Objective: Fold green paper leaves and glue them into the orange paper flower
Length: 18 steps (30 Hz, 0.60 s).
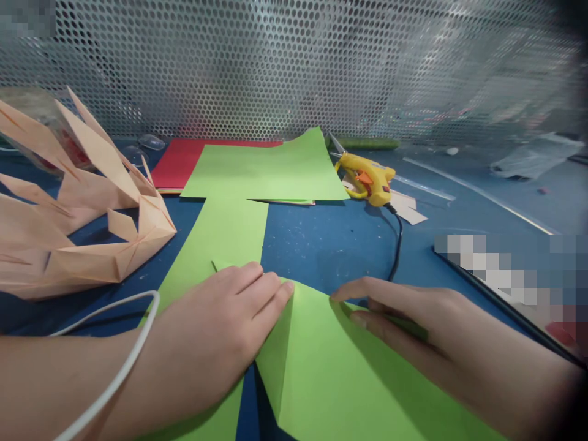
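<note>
A light green sheet of paper with a crease near its left side lies in front of me. My left hand is closed over the left part of this sheet, its fingertips pressed together at the upper edge by the crease. At the same edge, further right, my right hand has the paper between thumb and index finger. Beneath my left hand runs a long green paper strip. A white cable crosses over my left forearm.
Folded peach paper pieces stand at left. Behind are a green sheet, red paper, a yellow glue gun with a black cord, and scissors. A perforated metal panel closes off the blue table's back. A partly blurred device lies right.
</note>
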Motion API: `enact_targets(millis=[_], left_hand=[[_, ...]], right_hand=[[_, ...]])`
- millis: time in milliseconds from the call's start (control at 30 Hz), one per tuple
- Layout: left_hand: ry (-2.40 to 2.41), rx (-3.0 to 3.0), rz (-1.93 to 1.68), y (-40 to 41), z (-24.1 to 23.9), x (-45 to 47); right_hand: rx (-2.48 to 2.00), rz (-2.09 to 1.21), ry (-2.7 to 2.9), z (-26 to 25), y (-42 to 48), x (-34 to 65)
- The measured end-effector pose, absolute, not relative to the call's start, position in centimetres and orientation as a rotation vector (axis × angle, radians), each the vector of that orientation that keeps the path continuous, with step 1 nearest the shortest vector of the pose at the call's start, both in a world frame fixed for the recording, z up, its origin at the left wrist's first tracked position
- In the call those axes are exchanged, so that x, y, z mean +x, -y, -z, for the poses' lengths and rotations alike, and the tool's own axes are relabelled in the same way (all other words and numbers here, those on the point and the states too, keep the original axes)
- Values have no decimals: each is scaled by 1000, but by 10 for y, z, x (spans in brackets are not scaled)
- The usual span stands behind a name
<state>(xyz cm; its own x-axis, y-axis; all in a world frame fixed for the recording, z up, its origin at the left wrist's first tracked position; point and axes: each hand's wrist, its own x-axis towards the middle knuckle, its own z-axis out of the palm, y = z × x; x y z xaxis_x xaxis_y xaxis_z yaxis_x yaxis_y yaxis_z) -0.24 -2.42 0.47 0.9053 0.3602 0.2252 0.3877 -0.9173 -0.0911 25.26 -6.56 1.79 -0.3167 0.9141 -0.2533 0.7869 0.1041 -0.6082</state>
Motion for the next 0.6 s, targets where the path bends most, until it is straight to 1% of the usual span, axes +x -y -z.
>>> enact_targets(millis=[233,433,600], left_hand=[[524,-2837,378,28,-6,-2],[463,-2725,344,32,-13,2],[424,-2702,312,38,-12,1]], right_hand=[[-1764,-993,2186,-15,70,254],[-1773,-969,2169,-14,72,255],[-1735,-865,2200,-5,75,259]])
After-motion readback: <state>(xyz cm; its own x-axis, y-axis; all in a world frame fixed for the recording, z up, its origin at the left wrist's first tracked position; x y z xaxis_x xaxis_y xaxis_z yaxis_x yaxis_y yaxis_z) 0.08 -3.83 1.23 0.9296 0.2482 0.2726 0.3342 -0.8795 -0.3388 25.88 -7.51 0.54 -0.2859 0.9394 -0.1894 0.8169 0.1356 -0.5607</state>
